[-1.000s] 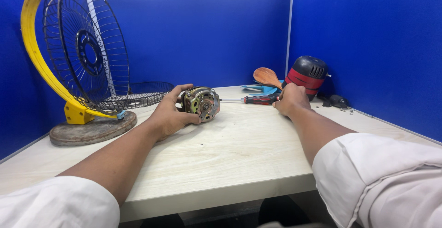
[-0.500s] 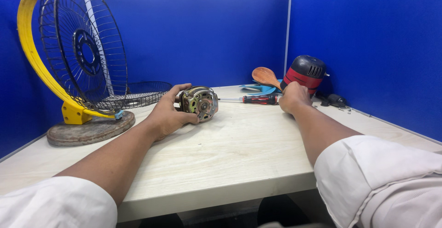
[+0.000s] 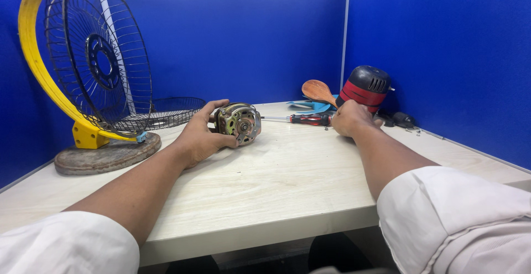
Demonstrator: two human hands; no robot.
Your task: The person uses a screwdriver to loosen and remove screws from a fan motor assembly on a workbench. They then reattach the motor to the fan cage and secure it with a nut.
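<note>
The left hand [image 3: 200, 135] rests on the pale wood-grain surface [image 3: 287, 180] a little left of centre, its grip wrapped around the near and left side of a small electric motor [image 3: 239, 121]; the fingers curl over the top of the casing and the thumb lies along its lower edge, so the motor is held on its side with its round end plate and shaft facing right and toward the camera. The motor sits on the surface, well back from the near edge. The right hand [image 3: 349, 120] lies farther right and slightly farther back, closed loosely with its knuckles up at the handle end of a red and black screwdriver [image 3: 311, 119], whose thin shaft points left toward the motor; whether this grip is actually clamped on the handle or only resting against it cannot be told, since the fingers hide the contact. Just behind the right hand stands a red and black power tool [image 3: 365, 87], with a wooden spoon [image 3: 318, 91] and some light blue pieces [image 3: 312, 106] beside it to the left. At the far left a yellow-rimmed wire fan guard [image 3: 94, 58] stands upright on a round base [image 3: 108, 153], and a second wire guard [image 3: 171, 110] lies flat behind the motor. Blue partition walls [image 3: 249, 30] close off the far and right sides.
</note>
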